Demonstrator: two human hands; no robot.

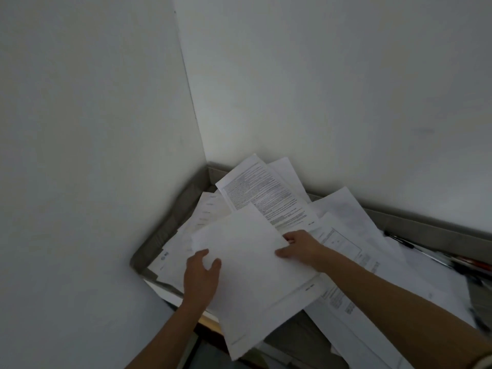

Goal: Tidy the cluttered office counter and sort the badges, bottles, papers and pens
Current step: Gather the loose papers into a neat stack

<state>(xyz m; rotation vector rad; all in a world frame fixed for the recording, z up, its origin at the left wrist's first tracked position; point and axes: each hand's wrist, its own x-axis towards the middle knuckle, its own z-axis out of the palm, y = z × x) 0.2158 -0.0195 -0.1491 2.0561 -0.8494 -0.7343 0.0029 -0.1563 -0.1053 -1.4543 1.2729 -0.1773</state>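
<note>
Head view: in the lower centre of the frame, a blank white paper sheet (pixel 250 270) is held between both hands. Behind it, a loose heap of white printed papers (pixel 343 209) lies on a grey steel counter (pixel 170 222) in a white-walled corner. The left hand (pixel 202 275) pinches the sheet's left edge, thumb on top. The right hand (pixel 300 249) grips the right edge with curled fingers. The sheet's long axis runs from frame centre toward the bottom edge. Dark pens (pixel 402 242) lie at the right, nearer the right hand. All printing is too blurred to read.
</note>
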